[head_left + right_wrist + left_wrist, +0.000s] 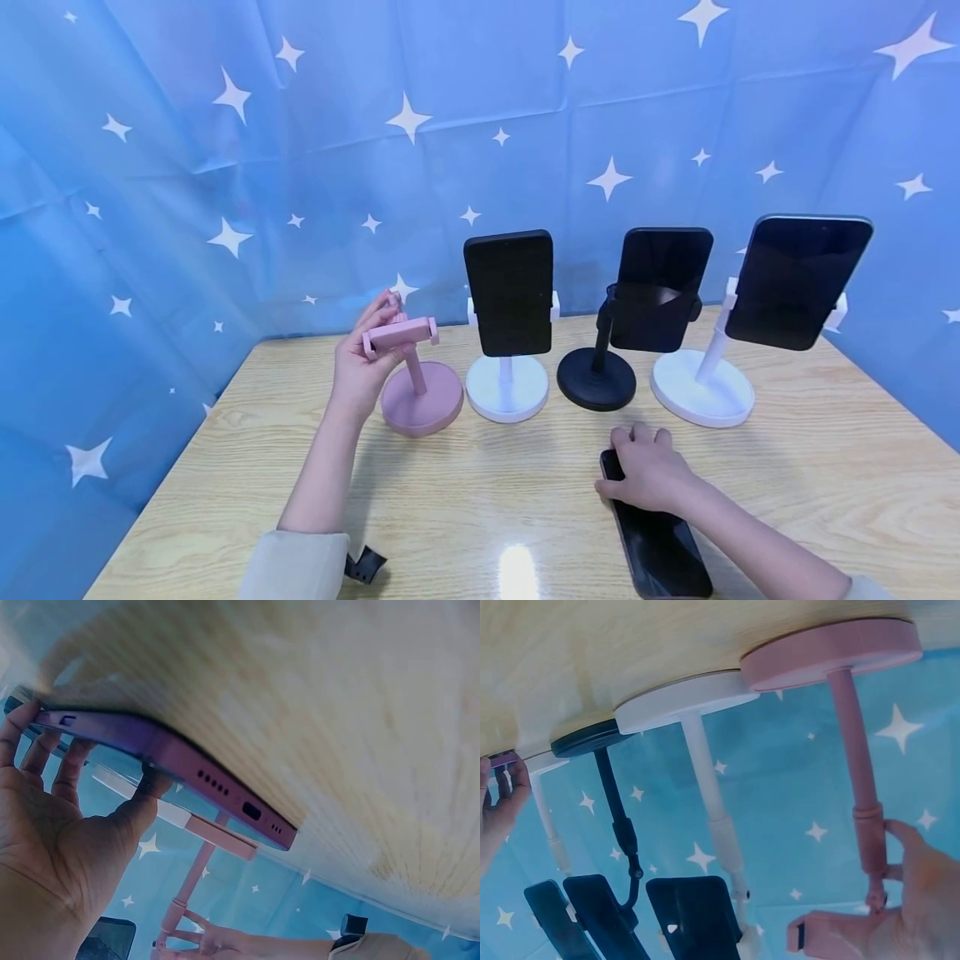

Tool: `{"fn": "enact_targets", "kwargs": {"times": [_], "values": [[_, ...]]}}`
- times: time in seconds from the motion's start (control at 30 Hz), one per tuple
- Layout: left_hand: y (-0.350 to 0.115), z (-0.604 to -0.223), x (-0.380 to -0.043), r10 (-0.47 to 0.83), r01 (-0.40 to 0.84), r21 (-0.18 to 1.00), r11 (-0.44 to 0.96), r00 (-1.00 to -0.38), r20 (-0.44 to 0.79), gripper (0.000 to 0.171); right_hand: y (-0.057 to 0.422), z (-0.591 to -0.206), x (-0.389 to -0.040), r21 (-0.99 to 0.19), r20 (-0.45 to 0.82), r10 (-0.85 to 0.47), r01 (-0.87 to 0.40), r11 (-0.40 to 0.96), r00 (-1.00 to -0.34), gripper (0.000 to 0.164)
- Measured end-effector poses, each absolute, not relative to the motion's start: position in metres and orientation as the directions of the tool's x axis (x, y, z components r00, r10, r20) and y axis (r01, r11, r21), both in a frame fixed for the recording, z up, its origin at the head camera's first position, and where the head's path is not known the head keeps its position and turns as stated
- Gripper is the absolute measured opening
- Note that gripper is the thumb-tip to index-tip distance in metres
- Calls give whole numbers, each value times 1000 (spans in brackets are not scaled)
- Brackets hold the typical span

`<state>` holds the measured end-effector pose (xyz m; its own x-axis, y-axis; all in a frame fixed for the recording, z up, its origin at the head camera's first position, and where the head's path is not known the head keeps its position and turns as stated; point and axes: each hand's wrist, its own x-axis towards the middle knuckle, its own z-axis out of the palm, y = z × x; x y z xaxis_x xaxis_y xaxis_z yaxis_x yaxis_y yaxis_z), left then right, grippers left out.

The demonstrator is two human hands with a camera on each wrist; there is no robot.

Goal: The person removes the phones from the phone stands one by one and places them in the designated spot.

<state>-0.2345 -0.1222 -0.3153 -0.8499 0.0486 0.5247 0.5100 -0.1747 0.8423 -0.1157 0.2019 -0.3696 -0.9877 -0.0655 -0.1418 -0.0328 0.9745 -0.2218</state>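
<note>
A pink phone stand (423, 402) stands at the left of the row, its cradle empty. My left hand (360, 367) holds it near the top, around the joint behind the cradle; in the left wrist view, fingers touch the upper stem (869, 838). A dark smartphone (662, 546) lies screen up on the table in front of the other stands. My right hand (651, 472) grips its far end, thumb on the left edge and fingers over the other side. The right wrist view shows the phone's purple-pink edge (172, 755) with its port.
Right of the pink stand are a white stand (507, 402), a black stand (596, 385) and another white stand (703, 398), each holding a dark-screened phone. A blue star-patterned cloth (337, 192) hangs behind the wooden table (480, 492). A black strap (366, 565) shows by the left sleeve.
</note>
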Motion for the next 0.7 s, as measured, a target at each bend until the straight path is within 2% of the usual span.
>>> {"fn": "enact_targets", "kwargs": {"times": [0.27, 0.37, 0.5, 0.6, 0.7], "values": [[-116, -317, -224, -95, 351, 896, -272, -936, 338, 53, 202, -368, -116, -228, -158, -72, -34, 973, -985, 67], [-113, -317, -219, -64, 258, 929, -265, -966, 250, 41, 203, -368, -116, -231, -161, -73, -35, 972, -984, 67], [-110, -321, -211, 23, 92, 979, -181, -995, 98, 22, 203, -368, -117, -233, -158, -83, -45, 971, -984, 67], [-107, -324, -207, 66, 16, 991, -131, -998, 25, 26, 204, -367, -118, -237, -150, -97, -59, 970, -984, 66], [-103, -327, -204, 95, -10, 996, -88, -995, -1, 31, 203, -366, -118, -240, -137, -109, -74, 968, -984, 63]]}}
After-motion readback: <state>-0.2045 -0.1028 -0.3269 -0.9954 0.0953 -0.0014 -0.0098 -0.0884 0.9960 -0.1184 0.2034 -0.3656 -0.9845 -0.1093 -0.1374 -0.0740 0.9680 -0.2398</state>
